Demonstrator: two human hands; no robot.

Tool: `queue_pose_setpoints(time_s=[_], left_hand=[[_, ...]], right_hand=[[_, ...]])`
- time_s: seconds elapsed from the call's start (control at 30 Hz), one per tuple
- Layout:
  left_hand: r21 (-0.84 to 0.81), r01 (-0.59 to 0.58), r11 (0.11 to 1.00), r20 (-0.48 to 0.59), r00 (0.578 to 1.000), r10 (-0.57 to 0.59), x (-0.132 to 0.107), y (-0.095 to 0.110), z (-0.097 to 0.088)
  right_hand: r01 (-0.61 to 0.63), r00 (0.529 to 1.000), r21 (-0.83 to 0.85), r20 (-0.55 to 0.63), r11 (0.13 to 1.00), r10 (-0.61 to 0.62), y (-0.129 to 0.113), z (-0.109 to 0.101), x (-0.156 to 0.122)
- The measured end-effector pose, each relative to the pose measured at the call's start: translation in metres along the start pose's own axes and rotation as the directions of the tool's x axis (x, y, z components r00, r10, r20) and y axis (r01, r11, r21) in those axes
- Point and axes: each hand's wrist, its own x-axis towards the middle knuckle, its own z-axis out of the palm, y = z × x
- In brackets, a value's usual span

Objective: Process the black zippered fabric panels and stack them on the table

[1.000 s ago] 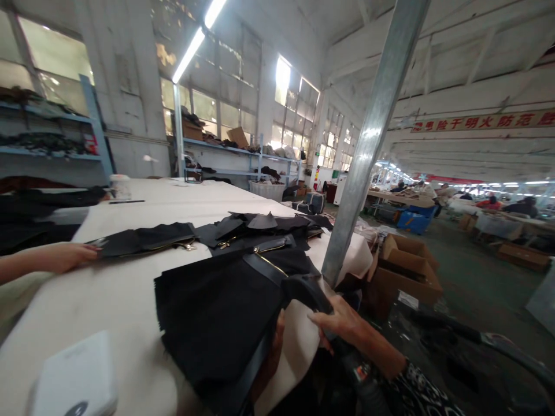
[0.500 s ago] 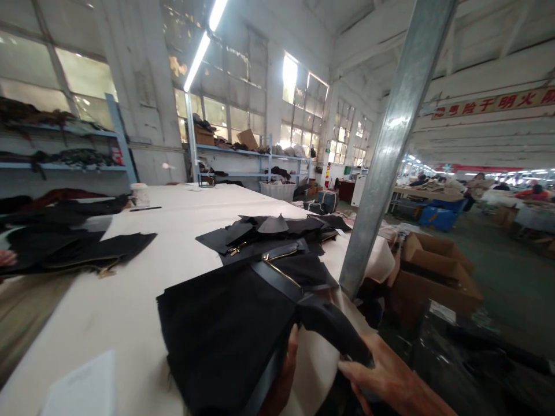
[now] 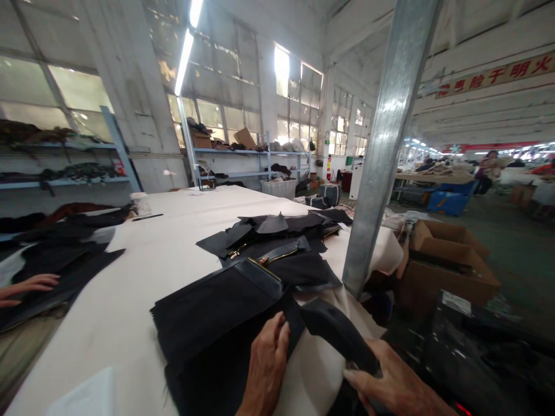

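Resting flat with fingers together, the left hand [image 3: 265,361] presses on the black fabric stack [image 3: 217,323] at the near edge of the white worktop [image 3: 143,266]. Just right of it, the right hand [image 3: 390,384] is closed around a curved black strap [image 3: 336,335] that rises off the stack's right side. More black cut pieces [image 3: 277,234] lie farther back beside a metal post [image 3: 381,144]. Another person's hand [image 3: 30,286] touches dark cloth at far left.
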Motion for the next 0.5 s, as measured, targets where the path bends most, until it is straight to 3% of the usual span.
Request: queue_pose_setpoints(time_s=[0.03,0.07,0.13,0.2,0.3,0.37,0.4,0.43,0.5], left_hand=[[0.257,-0.151,0.954,0.038,0.989,0.146,-0.01,-0.001,-0.004],[0.498,-0.276,0.822,0.101,0.96,0.261,-0.018,-0.003,-0.007],[0.782,-0.364,0.506,0.215,0.919,0.33,-0.032,-0.01,-0.011],[0.878,-0.374,0.299,0.292,0.913,0.284,-0.039,-0.02,-0.011],[0.899,-0.401,0.174,0.354,0.901,0.249,-0.039,-0.03,-0.008],[0.884,-0.423,0.2,0.372,0.894,0.248,-0.037,-0.028,-0.008],[0.86,-0.435,0.268,0.378,0.894,0.24,-0.034,-0.024,-0.008],[0.813,-0.425,0.398,0.366,0.905,0.218,-0.031,-0.018,-0.011],[0.627,-0.297,0.72,0.293,0.946,0.135,-0.021,-0.002,-0.019]], right_hand=[[0.01,1.0,0.005,0.001,1.0,-0.01,0.0,0.001,-0.001],[0.015,1.0,0.015,0.005,1.0,-0.015,0.001,0.001,-0.002],[0.016,1.0,0.041,0.026,0.999,-0.017,0.004,0.003,-0.003],[0.024,0.999,0.063,0.04,0.998,-0.026,0.008,0.005,-0.004],[0.064,0.997,0.09,0.041,0.994,-0.067,0.01,0.006,-0.009],[0.076,0.996,0.098,0.035,0.992,-0.08,0.01,0.005,-0.016],[0.069,0.997,0.1,0.03,0.993,-0.072,0.009,0.003,-0.02],[0.055,0.998,0.1,0.018,0.994,-0.057,0.008,0.001,-0.024],[0.017,1.0,0.105,-0.01,0.994,-0.016,0.006,-0.003,-0.031]])
